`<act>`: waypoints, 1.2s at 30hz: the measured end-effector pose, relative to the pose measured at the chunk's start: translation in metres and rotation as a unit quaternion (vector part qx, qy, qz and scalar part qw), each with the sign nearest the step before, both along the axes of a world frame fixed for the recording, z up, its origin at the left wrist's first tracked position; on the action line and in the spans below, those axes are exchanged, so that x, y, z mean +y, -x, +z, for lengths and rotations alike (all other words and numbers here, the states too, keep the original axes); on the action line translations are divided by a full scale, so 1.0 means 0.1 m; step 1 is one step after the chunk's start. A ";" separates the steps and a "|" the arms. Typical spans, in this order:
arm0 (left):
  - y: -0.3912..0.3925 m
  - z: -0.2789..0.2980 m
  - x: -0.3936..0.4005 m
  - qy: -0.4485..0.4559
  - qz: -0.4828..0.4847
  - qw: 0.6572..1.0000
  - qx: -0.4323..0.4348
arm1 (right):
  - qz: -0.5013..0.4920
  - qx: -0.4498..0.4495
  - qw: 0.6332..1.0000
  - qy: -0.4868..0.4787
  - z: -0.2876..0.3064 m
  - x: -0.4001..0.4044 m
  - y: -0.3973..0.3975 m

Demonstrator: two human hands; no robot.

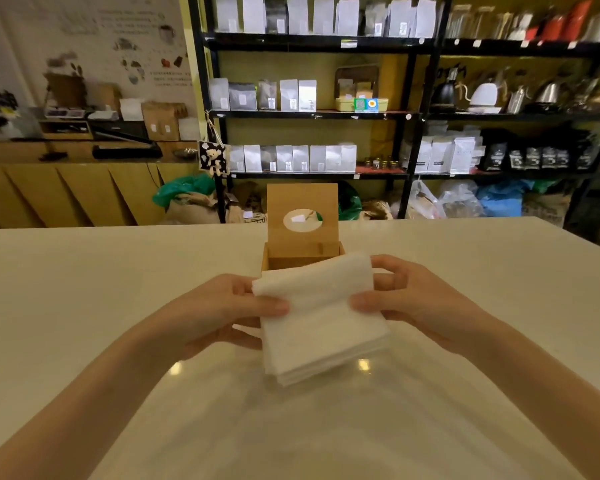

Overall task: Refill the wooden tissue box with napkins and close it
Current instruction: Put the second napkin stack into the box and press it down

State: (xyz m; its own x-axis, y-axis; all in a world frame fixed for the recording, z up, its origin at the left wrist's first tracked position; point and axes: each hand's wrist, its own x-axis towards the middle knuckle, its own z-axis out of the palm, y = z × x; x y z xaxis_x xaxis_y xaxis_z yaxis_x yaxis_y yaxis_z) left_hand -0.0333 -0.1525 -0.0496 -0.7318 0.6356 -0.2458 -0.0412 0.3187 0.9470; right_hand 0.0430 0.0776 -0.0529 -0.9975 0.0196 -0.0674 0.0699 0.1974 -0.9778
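Observation:
A stack of white napkins point(321, 320) is held above the table between both hands, tilted, its far edge over the front of the wooden tissue box point(272, 259). My left hand point(222, 313) grips the stack's left side with the thumb on top. On the right side, my right hand point(409, 299) pinches it the same way. The box stands just behind the napkins with its hinged lid point(302, 206) raised upright, an oval hole in the lid. The napkins hide most of the box's body and its inside.
The white table point(118, 289) stretches wide to both sides of the box. Beyond its far edge stand black shelves point(413, 116) with bags and kettles, and a wooden counter point(66, 188) at the left.

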 end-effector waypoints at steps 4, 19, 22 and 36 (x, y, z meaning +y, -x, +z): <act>0.26 0.25 0.05 -0.030 0.030 0.999 0.011 | -0.011 0.011 0.999 0.049 0.12 0.04 0.23; 0.85 0.15 0.37 0.068 0.129 0.985 0.097 | -0.138 -0.022 0.981 -0.136 0.08 0.16 0.87; 0.91 0.13 0.38 0.097 0.111 0.983 0.106 | -0.133 -0.034 0.979 -0.153 0.08 0.17 0.93; 0.95 0.05 0.55 0.328 0.066 0.889 0.314 | -0.133 0.047 0.901 -0.410 -0.03 0.02 1.02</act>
State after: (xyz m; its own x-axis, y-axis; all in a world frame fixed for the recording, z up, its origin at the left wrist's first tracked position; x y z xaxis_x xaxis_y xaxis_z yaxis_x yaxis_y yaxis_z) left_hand -0.1286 -0.0974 -0.0443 -0.9129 0.4053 -0.0485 0.3520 0.8418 0.4092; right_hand -0.0586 0.0794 -0.0559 -0.9510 0.2626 0.1633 0.1447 0.8445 -0.5156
